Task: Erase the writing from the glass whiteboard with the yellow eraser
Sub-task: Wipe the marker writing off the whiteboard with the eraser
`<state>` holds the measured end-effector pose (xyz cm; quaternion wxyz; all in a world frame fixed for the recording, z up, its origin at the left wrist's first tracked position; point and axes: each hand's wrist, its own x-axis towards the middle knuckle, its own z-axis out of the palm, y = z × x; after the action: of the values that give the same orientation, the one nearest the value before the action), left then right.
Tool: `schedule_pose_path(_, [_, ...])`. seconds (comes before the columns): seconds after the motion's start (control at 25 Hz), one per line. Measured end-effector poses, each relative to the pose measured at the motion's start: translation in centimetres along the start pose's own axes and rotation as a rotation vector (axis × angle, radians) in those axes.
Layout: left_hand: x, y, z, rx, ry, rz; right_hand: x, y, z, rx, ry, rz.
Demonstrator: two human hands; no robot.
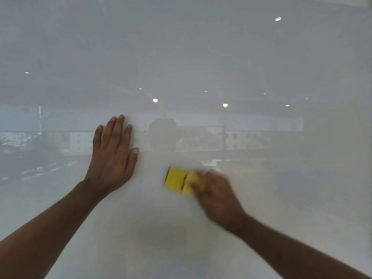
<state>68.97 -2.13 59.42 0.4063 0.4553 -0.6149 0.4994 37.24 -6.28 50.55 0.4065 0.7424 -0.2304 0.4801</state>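
Note:
The glass whiteboard fills the whole view, pale grey and glossy, and I see no writing on it. My left hand lies flat against the glass with its fingers spread, left of centre. My right hand, blurred by motion, grips the yellow eraser at its right end and presses it to the board just right of centre. The eraser is a yellow block with a dark groove across its middle and a dark pad on the board side.
The glass mirrors the room behind me: ceiling lights, a band of windows and the dim outline of a person. The board's top right corner shows at the frame edge.

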Motion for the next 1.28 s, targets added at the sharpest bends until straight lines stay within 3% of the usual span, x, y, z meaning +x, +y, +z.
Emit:
schedule_pose_path(0.08, [0.8, 1.4, 0.2, -0.008, -0.014, -0.001, -6.0, -1.4, 0.0, -0.039, -0.206, -0.319])
schedule_pose_path(0.16, [1.5, 2.6, 0.5, 0.0, -0.025, 0.008, -6.2, 2.4, -1.2, -0.034, -0.242, -0.365])
schedule_pose_path(0.24, [2.0, 3.4, 0.8, 0.013, -0.037, 0.001, -3.5, 7.5, -3.2, -0.055, -0.081, -0.117])
schedule_pose_path(0.36, [2.8, 4.1, 1.1, 0.038, -0.04, -0.008, -2.5, 16.9, -7.6, -0.254, 0.171, 0.509])
schedule_pose_path(0.48, [3.2, 4.9, 1.4, 0.061, -0.019, -0.016, -4.9, 22.0, -10.1, -0.269, 0.33, 1.148])
schedule_pose_path(0.56, [3.4, 5.3, 1.8, 0.08, 0.003, -0.028, -3.6, 23.6, -10.9, -0.219, 0.372, 1.386])
schedule_pose_path(0.6, [3.4, 5.3, 2.0, 0.086, 0.012, -0.036, -2.1, 24.5, -11.2, -0.202, 0.38, 1.402])
schedule_pose_path(0.72, [3.3, 5.2, 2.4, 0.102, 0.029, -0.045, 5.2, 26.1, -11.6, -0.206, 0.361, 1.189])
schedule_pose_path(0.84, [3.2, 4.9, 2.8, 0.102, 0.032, -0.044, 14.6, 23.2, -10.4, -0.204, 0.287, 0.866])
schedule_pose_path(0.92, [3.0, 4.9, 2.8, 0.094, 0.036, -0.044, 18.7, 18.3, -8.5, -0.142, 0.216, 0.432])
schedule_pose_path(1.0, [2.9, 4.9, 2.8, 0.084, 0.049, -0.065, 19.2, 13.0, -5.9, -0.156, 0.103, -0.129])
schedule_pose_path(1.08, [2.9, 5.1, 2.5, 0.074, 0.067, -0.085, 18.6, 10.3, -4.3, -0.184, -0.088, -0.465])
schedule_pose_path(1.16, [2.8, 5.0, 2.3, 0.074, 0.063, -0.075, 19.7, 11.7, -4.6, -0.254, -0.097, -0.48])
schedule_pose_path(1.2, [2.7, 4.7, 2.1, 0.078, 0.05, -0.063, 20.7, 13.3, -5.1, -0.248, -0.035, -0.342])
schedule_pose_path(1.28, [2.4, 3.1, 1.4, 0.098, 0.024, -0.063, 22.6, 17.5, -6.8, -0.233, 0.135, 0.125])
